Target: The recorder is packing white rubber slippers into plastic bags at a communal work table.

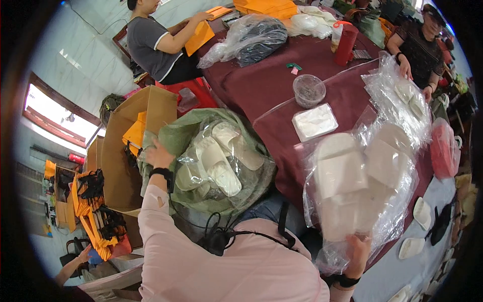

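My left hand (160, 154) is at the left rim of a green woven sack (188, 123), its fingers closed on the edge. Inside the sack lie several white slippers (216, 163) in clear plastic. My right hand (357, 249) is at the near end of a clear plastic bag (334, 251), fingers closed and partly covered by the film. Large pale slippers (342, 168) lie in clear bags above that hand, on the dark red tablecloth (271, 136).
An open cardboard box (118, 176) stands left of the sack. On the table are a white block (315, 122), a round clear tub (309, 90), a red flask (346, 45) and a bagged dark bundle (261, 40). One person (156, 45) handles orange sheets; another (420, 50) handles bagged slippers.
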The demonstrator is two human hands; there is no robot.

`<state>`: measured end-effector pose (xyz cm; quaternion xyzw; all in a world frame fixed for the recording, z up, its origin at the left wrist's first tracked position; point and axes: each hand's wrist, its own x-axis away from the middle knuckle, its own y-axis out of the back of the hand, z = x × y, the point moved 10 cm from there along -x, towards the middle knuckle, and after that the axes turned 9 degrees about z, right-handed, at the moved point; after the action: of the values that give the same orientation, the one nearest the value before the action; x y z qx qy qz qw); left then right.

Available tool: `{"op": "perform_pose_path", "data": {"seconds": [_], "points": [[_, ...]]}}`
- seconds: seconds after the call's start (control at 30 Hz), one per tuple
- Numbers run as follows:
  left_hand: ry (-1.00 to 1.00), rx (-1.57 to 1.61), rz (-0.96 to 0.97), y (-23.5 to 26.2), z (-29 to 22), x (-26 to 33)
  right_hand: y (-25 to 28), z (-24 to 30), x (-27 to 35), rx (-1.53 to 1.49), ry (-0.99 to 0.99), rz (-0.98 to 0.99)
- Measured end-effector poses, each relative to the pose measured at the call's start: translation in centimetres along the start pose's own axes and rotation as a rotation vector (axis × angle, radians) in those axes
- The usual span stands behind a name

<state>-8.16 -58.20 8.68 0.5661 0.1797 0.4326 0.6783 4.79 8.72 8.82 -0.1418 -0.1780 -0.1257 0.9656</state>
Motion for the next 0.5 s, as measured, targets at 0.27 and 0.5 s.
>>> {"op": "perform_pose_path", "data": {"seconds": [0.27, 0.5], "points": [[-0.021, 0.262, -0.056, -8.9, 10.6, -7.5, -27.0, -2.4, -5.4, 0.309, -0.244, 1.159], [-0.152, 0.248, -0.126, -6.7, 6.5, -8.3, -28.1, -7.2, -8.1, 0.144, -0.031, 0.967]]}}
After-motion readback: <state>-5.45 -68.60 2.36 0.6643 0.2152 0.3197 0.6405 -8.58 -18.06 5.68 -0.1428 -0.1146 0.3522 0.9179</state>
